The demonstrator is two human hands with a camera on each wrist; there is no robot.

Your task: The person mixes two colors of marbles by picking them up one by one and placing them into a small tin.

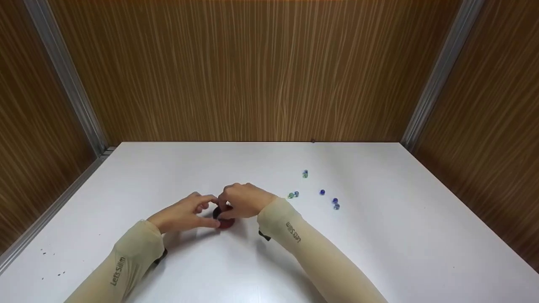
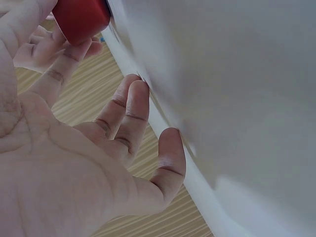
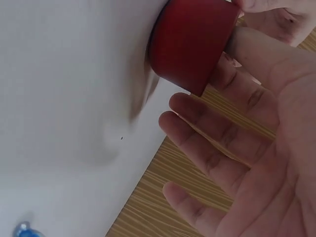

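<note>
Your left hand and right hand meet just left of the centre of the head view, low on the white tabletop. Between them stands a small red cylindrical container with a dark top, resting on the table. Your left thumb and forefinger pinch it from the left; the left wrist view shows the red container at the upper left of the frame against those fingertips, while the other fingers stay loosely spread and touch nothing. Your right hand arches over the container's top from the right, thumb and forefinger closed on it; in the right wrist view the red container fills the upper middle, with the remaining fingers relaxed and apart below it.

To the right of your hands in the head view, a scatter of small blue and green glass marbles lies on the table, well apart from the container. Brown wood-grain panels wall in the table.
</note>
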